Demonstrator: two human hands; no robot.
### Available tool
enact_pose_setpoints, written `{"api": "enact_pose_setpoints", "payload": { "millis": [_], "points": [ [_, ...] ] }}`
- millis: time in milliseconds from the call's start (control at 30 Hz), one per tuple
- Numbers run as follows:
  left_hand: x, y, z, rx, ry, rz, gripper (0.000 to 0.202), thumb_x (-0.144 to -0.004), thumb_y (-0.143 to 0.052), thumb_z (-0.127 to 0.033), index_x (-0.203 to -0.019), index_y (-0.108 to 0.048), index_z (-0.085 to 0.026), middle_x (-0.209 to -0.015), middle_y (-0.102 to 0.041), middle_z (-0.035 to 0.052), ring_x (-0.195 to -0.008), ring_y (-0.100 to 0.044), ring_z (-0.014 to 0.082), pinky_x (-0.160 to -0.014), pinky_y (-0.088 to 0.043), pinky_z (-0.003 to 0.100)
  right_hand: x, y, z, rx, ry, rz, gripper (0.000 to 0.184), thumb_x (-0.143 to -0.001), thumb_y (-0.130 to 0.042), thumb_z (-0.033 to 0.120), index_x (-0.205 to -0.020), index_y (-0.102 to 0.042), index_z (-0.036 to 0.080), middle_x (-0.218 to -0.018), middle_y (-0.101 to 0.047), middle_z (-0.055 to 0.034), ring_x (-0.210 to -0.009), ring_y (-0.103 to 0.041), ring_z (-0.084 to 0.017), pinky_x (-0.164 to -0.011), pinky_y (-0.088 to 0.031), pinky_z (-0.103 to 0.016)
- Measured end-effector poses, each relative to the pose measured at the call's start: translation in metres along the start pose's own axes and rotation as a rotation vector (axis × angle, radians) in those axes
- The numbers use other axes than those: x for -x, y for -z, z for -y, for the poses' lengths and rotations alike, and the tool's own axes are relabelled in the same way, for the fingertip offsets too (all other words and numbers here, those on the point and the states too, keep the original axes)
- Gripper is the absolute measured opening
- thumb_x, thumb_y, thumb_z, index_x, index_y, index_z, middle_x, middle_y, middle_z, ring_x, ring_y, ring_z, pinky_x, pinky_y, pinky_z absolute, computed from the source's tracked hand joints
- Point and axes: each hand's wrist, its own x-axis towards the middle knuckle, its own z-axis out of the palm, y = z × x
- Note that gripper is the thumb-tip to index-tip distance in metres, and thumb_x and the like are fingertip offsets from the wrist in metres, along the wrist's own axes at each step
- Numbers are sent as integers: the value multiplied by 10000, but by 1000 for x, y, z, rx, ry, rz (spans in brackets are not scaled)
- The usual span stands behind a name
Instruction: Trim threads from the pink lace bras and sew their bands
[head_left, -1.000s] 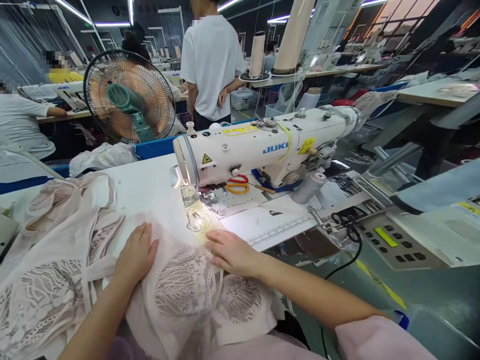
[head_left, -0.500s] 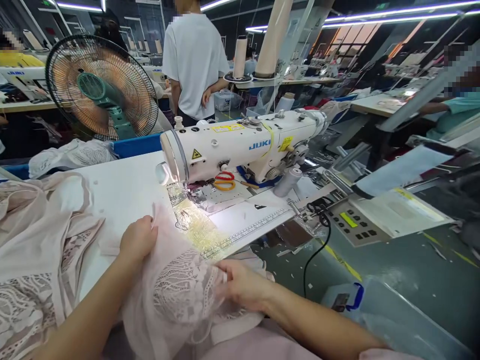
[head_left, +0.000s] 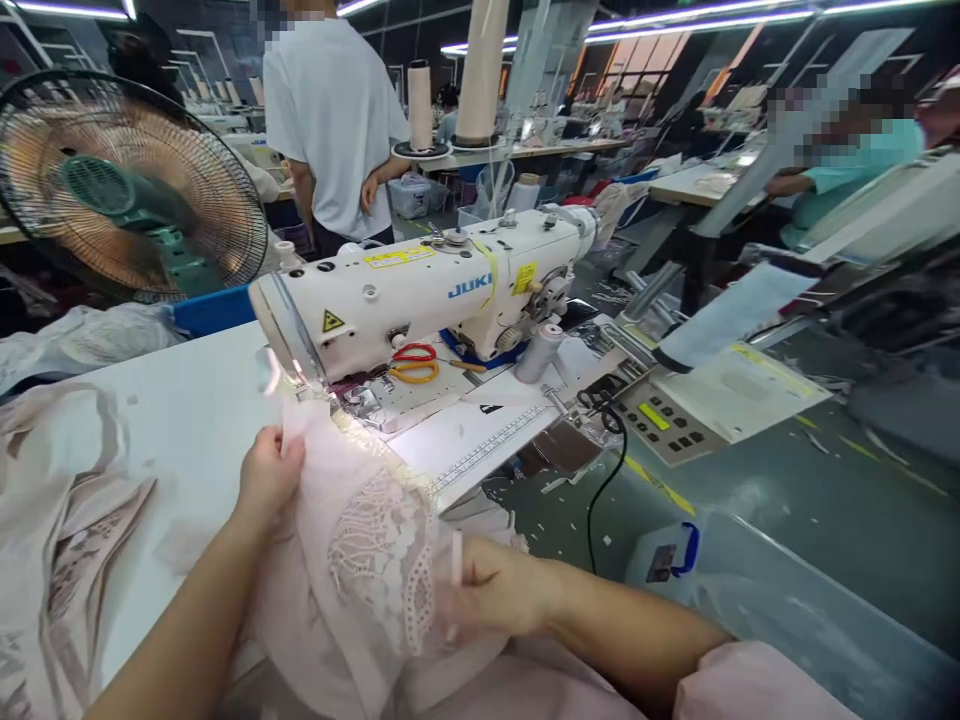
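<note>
A pale pink lace bra (head_left: 382, 560) is spread over the front edge of the sewing table. My left hand (head_left: 271, 475) is closed on its upper edge, thumb on top, just left of the sewing machine's lit needle area. My right hand (head_left: 499, 590) is at the bra's lace side with bent fingers, partly blurred; a short pale strip stands up between them. The white sewing machine (head_left: 420, 290) stands beyond both hands, its head close to the fabric's far tip. The needle itself is hard to make out.
More pink lace garments (head_left: 67, 540) lie at the left. Scissors with red and yellow handles (head_left: 415, 365) and a grey thread cone (head_left: 538, 353) rest by the machine. A control panel (head_left: 675, 420) juts out right, above a clear plastic bin (head_left: 780, 600). A fan (head_left: 135, 190) and a person (head_left: 330, 120) are behind.
The bra's far tip has moved up to the machine head with my left hand. My right hand has shifted lower at the lace side, and a pale strip now shows there. The view has turned right.
</note>
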Motion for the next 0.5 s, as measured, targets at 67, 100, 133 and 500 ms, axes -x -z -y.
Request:
{"api": "enact_pose_setpoints", "payload": {
  "millis": [67,100,133,500],
  "points": [
    [5,-14,-3,-11,9,4,280,-739,-435,-339,-932,-544,-168,-719,-614,61,-634,-593,246,-578,-457,342,20,19,11,263,42,82,621,-684,-484,768,-521,-424,172,-524,-396,43,-508,-357,-70,-511,-350,-200],
    [7,-18,-4,-12,9,0,346,-746,-428,-339,-1015,-526,-145,-794,-622,83,-653,-595,252,-599,-459,356,32,29,18,368,67,104,622,-712,-457,762,-495,-384,183,-519,-374,40,-515,-345,-78,-512,-337,-206],
    [10,-21,-5,-9,3,-5,423,-755,-423,-348,-1107,-489,-122,-882,-623,104,-668,-596,254,-619,-463,367,47,40,25,431,82,96,622,-758,-404,747,-479,-357,193,-516,-364,31,-521,-349,-88,-525,-340,-217],
    [25,-20,-17,-17,-124,-46,689,-829,-389,-432,-1413,-198,-121,-1211,-507,205,-1159,-459,407,-804,-478,569,135,89,37,912,-121,-623,728,-792,-62,770,-398,-342,226,-433,-420,-30,-444,-422,-123,-507,-406,-264]
  ]
}}
